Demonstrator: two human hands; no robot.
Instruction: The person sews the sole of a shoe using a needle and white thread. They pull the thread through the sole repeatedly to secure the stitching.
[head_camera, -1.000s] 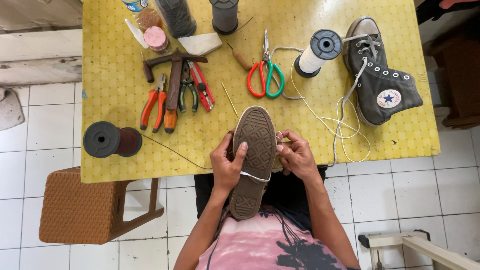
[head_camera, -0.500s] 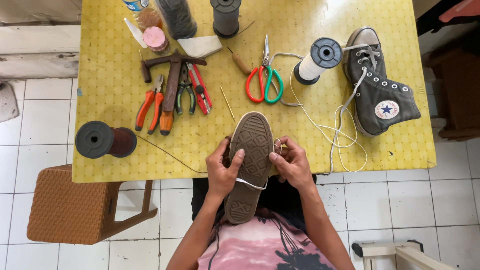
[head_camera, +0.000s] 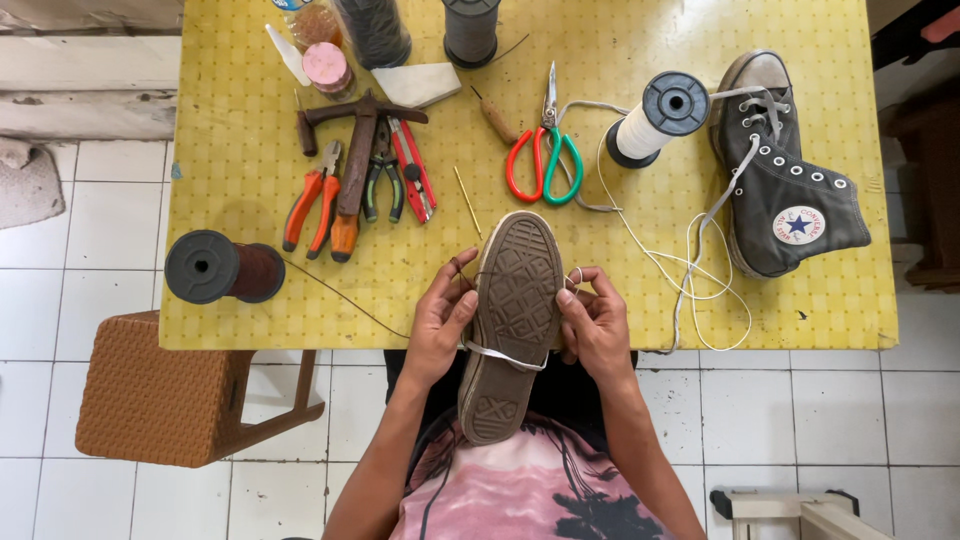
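Observation:
A worn sneaker (head_camera: 510, 320) is held sole up over the near edge of the yellow table (head_camera: 620, 300), its heel against my lap. My left hand (head_camera: 440, 322) grips its left side, thumb on the sole. My right hand (head_camera: 597, 325) grips the right side, fingers curled by a loop of white thread (head_camera: 690, 270). A pale thread strand crosses the sole near its middle. The thread runs up to a white spool (head_camera: 655, 118). The matching dark high-top sneaker (head_camera: 785, 185) lies on the table at the right.
Scissors with red and green handles (head_camera: 543, 150), an awl (head_camera: 495, 118), pliers (head_camera: 315, 205), a hammer (head_camera: 358, 160), a utility knife (head_camera: 412, 168) and a dark thread spool (head_camera: 222, 267) lie on the table. A wicker stool (head_camera: 160, 395) stands at the lower left, on white floor tiles.
The view has shifted slightly; both hands keep hold of the sole-up sneaker. My right hand's fingers have moved a little along its right edge.

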